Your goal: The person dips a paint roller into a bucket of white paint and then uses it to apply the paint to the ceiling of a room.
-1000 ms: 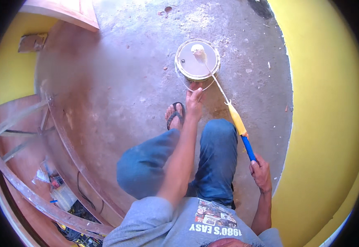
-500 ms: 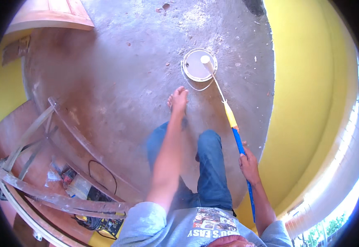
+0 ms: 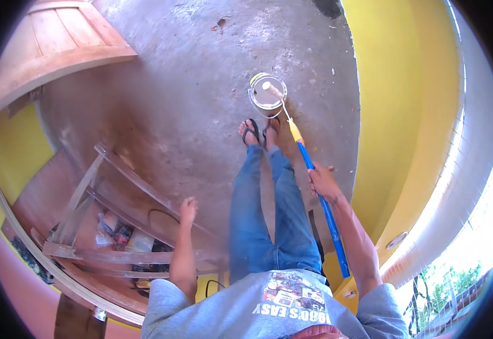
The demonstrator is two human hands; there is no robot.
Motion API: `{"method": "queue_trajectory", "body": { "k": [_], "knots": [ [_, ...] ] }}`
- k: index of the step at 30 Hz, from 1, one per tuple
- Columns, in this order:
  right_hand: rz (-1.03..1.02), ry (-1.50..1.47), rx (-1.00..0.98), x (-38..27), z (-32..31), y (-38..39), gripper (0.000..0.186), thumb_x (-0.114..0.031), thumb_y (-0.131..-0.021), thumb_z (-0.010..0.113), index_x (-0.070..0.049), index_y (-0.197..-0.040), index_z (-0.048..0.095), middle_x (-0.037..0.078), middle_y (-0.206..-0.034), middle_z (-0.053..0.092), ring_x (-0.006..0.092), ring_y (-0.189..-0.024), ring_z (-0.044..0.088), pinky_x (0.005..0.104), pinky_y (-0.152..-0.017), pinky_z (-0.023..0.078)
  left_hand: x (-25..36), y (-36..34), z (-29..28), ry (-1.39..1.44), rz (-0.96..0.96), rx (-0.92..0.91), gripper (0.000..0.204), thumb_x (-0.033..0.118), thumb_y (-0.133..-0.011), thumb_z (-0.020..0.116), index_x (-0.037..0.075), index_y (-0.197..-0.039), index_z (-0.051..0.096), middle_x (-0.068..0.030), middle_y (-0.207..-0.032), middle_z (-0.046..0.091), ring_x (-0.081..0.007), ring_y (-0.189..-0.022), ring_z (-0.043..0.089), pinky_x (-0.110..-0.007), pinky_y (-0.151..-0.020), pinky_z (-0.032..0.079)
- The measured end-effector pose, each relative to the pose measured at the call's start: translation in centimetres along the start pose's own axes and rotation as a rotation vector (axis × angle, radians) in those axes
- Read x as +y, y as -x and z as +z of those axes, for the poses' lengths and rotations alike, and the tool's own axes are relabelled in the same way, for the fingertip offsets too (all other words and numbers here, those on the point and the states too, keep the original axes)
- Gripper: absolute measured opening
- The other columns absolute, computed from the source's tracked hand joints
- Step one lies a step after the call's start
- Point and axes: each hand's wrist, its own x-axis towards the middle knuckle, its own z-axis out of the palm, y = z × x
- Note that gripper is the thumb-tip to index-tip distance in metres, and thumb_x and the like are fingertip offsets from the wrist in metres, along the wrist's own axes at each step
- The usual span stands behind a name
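My right hand is wrapped around the blue pole of a paint roller. A yellow grip joins the pole to a thin wire frame, which carries a small pale roller head over the mouth of a paint bucket. The bucket stands on the floor just beyond my sandalled feet, a wire handle hanging at its near side. Held away from my body on the left, my left hand has its fingers curled closed, and nothing shows in it.
To my left stands a worn wooden frame, with tools and cords behind its bars. A panelled wooden door lies at the far left. Along the right runs a yellow wall above the grey concrete floor.
My left hand has drawn back from near the bucket to the left and closed. I stand straighter, feet together. The roller and my right hand appear shifted slightly left and up.
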Motion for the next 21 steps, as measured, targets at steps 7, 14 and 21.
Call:
{"method": "queue_trajectory", "body": {
  "k": [7, 14, 21],
  "knots": [
    [0.049, -0.073, -0.098, -2.2, -0.1, -2.9, 0.018, -0.017, -0.097, 0.043, -0.006, -0.111, 0.046, 0.001, -0.068, 0.046, 0.0102, -0.047, 0.047, 0.0289, -0.038, 0.044, -1.2, 4.8, 1.9, 0.07, -0.179, -0.195, 0.029, 0.016, -0.095, 0.047, 0.006, -0.123, 0.052, -0.0057, -0.099, 0.064, -0.0142, -0.077, 0.061, -0.028, -0.061, 0.049],
    [-0.08, 0.303, 0.155, -5.4, 2.4, -2.3, 0.038, -0.017, -0.094, 0.046, -0.003, -0.128, 0.041, 0.011, -0.075, 0.058, 0.022, -0.051, 0.058, 0.0364, -0.044, 0.049, 1.8, 5.1, 1.3, 0.074, -0.238, -0.202, 0.034, 0.021, -0.096, 0.046, 0.007, -0.126, 0.05, -0.0114, -0.114, 0.062, -0.0206, -0.09, 0.063, -0.034, -0.075, 0.051],
    [-0.196, 0.948, 0.326, -6.9, 4.6, -5.7, 0.043, -0.009, -0.085, 0.048, 0.001, -0.126, 0.041, 0.031, -0.084, 0.062, 0.0458, -0.07, 0.063, 0.0478, -0.061, 0.053, 4.4, 4.0, -2.0, 0.012, -0.25, -0.294, 0.036, 0.025, -0.096, 0.045, 0.008, -0.128, 0.049, -0.0123, -0.12, 0.06, -0.0224, -0.095, 0.062, -0.035, -0.075, 0.05]
  ]
}}
